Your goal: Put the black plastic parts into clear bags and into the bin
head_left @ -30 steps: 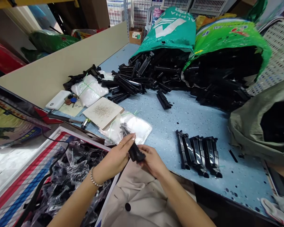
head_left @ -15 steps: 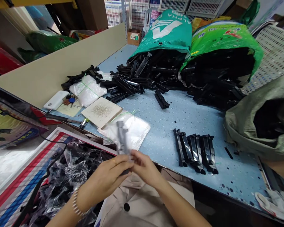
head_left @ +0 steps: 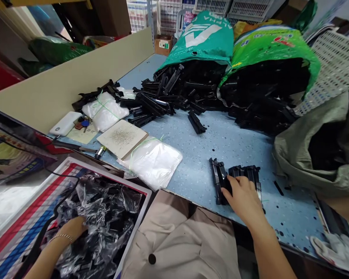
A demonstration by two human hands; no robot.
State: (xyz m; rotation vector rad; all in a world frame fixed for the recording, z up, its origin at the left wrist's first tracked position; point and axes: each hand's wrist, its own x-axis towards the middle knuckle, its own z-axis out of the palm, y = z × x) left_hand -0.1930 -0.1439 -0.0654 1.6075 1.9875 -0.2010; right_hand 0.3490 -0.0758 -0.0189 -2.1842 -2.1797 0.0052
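My right hand (head_left: 246, 199) is at the short row of long black plastic parts (head_left: 215, 182) on the blue tabletop (head_left: 192, 170). Its thumb and fingers close around one of these parts, which still rests among the others. My left hand (head_left: 75, 228), with a beaded bracelet at the wrist, reaches into the crate (head_left: 147, 197) at lower left. There it touches black parts in clear plastic bags (head_left: 110, 221); its fingers are hidden, so I cannot tell what they hold. A stack of clear plastic bags (head_left: 158, 161) lies at the table's front edge.
Loose black parts (head_left: 151, 104) spill from a teal sack (head_left: 203, 38) and a green sack (head_left: 276, 46) at the back. A tan board (head_left: 122, 137), a white device (head_left: 66, 123) and bundled bags (head_left: 106, 112) lie left. On the right stand an olive sack (head_left: 291, 162) and white gloves (head_left: 336, 250).
My hands have separated. The left went down into the crate, and the blurred bagged part they held is no longer in sight. The right moved across to the row and closed on a part.
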